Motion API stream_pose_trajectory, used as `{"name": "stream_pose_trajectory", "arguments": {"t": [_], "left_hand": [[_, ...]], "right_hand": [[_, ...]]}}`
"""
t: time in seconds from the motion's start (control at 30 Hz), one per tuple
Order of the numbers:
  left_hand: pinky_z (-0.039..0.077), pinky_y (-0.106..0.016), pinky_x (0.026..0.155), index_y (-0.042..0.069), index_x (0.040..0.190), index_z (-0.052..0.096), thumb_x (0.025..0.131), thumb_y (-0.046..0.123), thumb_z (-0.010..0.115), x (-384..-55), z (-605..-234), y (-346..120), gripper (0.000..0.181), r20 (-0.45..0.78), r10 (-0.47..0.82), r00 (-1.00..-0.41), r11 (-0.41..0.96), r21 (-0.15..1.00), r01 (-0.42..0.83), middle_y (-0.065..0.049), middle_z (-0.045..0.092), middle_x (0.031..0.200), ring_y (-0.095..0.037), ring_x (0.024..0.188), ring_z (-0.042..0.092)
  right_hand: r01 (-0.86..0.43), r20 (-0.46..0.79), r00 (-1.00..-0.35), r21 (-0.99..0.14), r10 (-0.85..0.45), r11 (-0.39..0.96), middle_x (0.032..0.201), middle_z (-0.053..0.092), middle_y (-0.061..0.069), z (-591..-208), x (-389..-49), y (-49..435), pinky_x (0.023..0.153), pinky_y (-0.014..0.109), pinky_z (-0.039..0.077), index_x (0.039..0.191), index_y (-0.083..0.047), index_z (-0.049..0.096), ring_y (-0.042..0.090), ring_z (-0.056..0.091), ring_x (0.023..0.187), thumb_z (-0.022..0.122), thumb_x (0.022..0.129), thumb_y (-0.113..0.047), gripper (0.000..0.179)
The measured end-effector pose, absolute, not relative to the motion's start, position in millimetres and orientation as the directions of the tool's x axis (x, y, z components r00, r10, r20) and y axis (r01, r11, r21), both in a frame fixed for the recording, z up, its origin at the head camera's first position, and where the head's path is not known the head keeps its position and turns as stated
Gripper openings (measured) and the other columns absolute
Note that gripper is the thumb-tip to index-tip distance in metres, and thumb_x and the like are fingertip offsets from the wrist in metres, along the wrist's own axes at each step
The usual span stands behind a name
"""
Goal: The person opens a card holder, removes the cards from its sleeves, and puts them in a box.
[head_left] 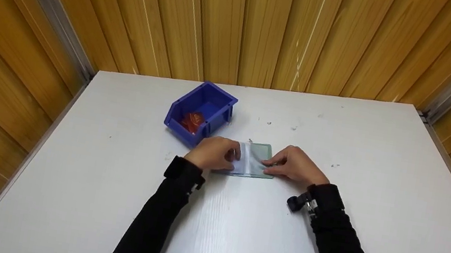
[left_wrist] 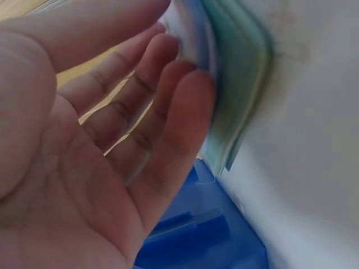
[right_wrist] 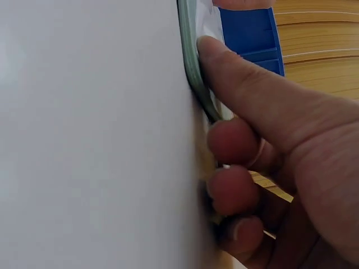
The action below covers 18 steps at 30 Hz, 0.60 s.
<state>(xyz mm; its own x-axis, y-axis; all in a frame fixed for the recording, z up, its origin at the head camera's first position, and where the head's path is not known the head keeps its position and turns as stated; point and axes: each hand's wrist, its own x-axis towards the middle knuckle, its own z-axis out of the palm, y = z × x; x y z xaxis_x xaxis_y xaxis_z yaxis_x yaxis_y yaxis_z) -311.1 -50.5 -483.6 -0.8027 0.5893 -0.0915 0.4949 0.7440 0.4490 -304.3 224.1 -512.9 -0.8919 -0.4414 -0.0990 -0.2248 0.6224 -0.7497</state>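
A thin green card holder (head_left: 261,151) with clear plastic sleeves lies spread on the white table in front of the person. My left hand (head_left: 214,153) is over its left half, fingertips against a clear sleeve (left_wrist: 193,33), with the fingers long and loosely bent in the left wrist view. At the right edge, my right hand (head_left: 297,165) pinches the holder's near corner. In the right wrist view its thumb (right_wrist: 230,61) lies on the sleeve side, and the curled fingers (right_wrist: 233,140) meet the green edge close to the tabletop.
A blue plastic bin (head_left: 223,94) stands just beyond my left hand, with red cards (head_left: 193,121) inside. The white table (head_left: 381,169) reaches back to a wood-panelled wall (head_left: 263,28), with more panels at both sides. Both wrists wear black bands over black sleeves.
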Motion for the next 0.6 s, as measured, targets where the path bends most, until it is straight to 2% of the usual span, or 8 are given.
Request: {"name": "stream_pose_trajectory", "arguments": {"t": [0.07, 0.23, 0.37, 0.5, 0.6], "left_hand": [[0.049, -0.037, 0.085, 0.011, 0.104, 0.073, 0.083, 0.013, 0.086, -311.4, -484.0, -51.3, 0.025, -0.09, 0.591, -0.802, 0.738, 0.463, 0.491, -0.005, 0.072, 0.096, -0.017, 0.089, 0.062], [0.048, -0.036, 0.085, 0.012, 0.104, 0.073, 0.083, 0.013, 0.086, -311.5, -484.4, -53.2, 0.024, -0.094, 0.585, -0.806, 0.734, 0.485, 0.476, -0.004, 0.071, 0.095, -0.016, 0.088, 0.06], [0.047, -0.036, 0.084, 0.012, 0.103, 0.073, 0.083, 0.013, 0.086, -311.9, -484.4, -54.1, 0.024, -0.096, 0.584, -0.806, 0.729, 0.5, 0.468, -0.004, 0.071, 0.095, -0.015, 0.087, 0.059], [0.047, -0.035, 0.083, 0.01, 0.104, 0.072, 0.084, 0.012, 0.085, -313.1, -484.5, -54.9, 0.024, -0.102, 0.586, -0.804, 0.716, 0.531, 0.454, -0.004, 0.07, 0.093, -0.015, 0.086, 0.058], [0.046, -0.034, 0.081, 0.009, 0.106, 0.071, 0.088, 0.015, 0.081, -314.6, -484.4, -56.7, 0.022, -0.12, 0.57, -0.813, 0.712, 0.565, 0.416, -0.003, 0.067, 0.092, -0.015, 0.085, 0.057]], "right_hand": [[-0.227, -0.082, -0.894, -0.764, -0.44, 0.604, 0.092, 0.08, -0.004, -514.2, -304.2, 222.6, 0.063, 0.021, 0.038, 0.101, -0.024, 0.084, 0.008, 0.054, 0.073, 0.088, 0.083, -0.026, 0.019], [-0.278, -0.022, -0.895, -0.753, -0.446, 0.596, 0.085, 0.079, -0.006, -514.4, -303.5, 217.7, 0.067, 0.021, 0.044, 0.091, -0.02, 0.086, 0.01, 0.063, 0.077, 0.087, 0.085, -0.025, 0.008], [-0.321, 0.026, -0.897, -0.724, -0.44, 0.611, 0.081, 0.077, -0.008, -511.6, -302.4, 212.8, 0.069, 0.024, 0.044, 0.087, -0.018, 0.085, 0.012, 0.061, 0.076, 0.085, 0.087, -0.025, 0.007], [-0.364, 0.085, -0.895, -0.707, -0.438, 0.607, 0.084, 0.074, -0.007, -508.7, -301.5, 209.4, 0.072, 0.026, 0.044, 0.089, -0.018, 0.083, 0.012, 0.059, 0.078, 0.083, 0.089, -0.026, 0.007], [-0.393, 0.121, -0.886, -0.708, -0.448, 0.587, 0.087, 0.07, -0.004, -506.9, -302.1, 207.1, 0.077, 0.027, 0.046, 0.092, -0.017, 0.083, 0.013, 0.059, 0.082, 0.082, 0.09, -0.025, 0.008]]}}
